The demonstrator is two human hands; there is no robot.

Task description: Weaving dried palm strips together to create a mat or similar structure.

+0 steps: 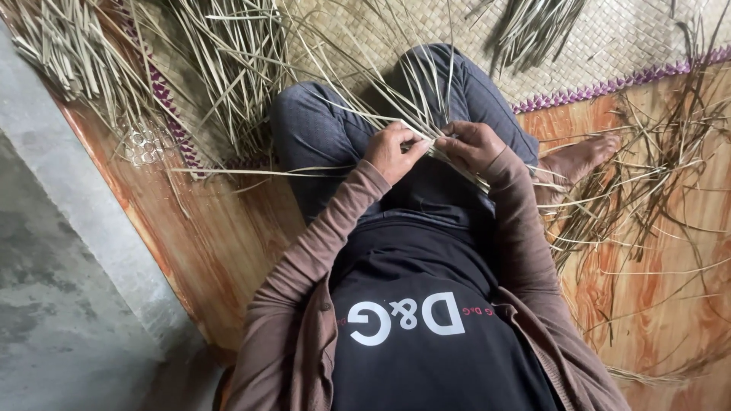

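A glossy orange-brown wood-grain floor [228,251] carries everything, with a grey concrete ledge [68,251] along its left side. Across the far part lies one pale woven reed mat [609,38] edged with a purple zigzag border [609,87].

Loose dry pale-green reed strips lie in three heaps: one at far left [99,53], one small dark bunch at far centre-right [533,23], and one tangle on the right [655,175]. The single strips are too many to count.

One person sits on the floor, knees in grey trousers [320,129] raised, one bare foot [579,156] out to the right.

The two hands meet over the lap on a thin bundle of strips [396,99] fanning to the far side. The left hand [392,152] pinches a strip between thumb and fingers; the right hand [472,144] has its grip pressed together around the bundle just beside it.

The step in hand seems to be interlacing or sorting strips at that meeting point. The next move likely calls for keeping the bundle clamped while one strip is drawn across the others.
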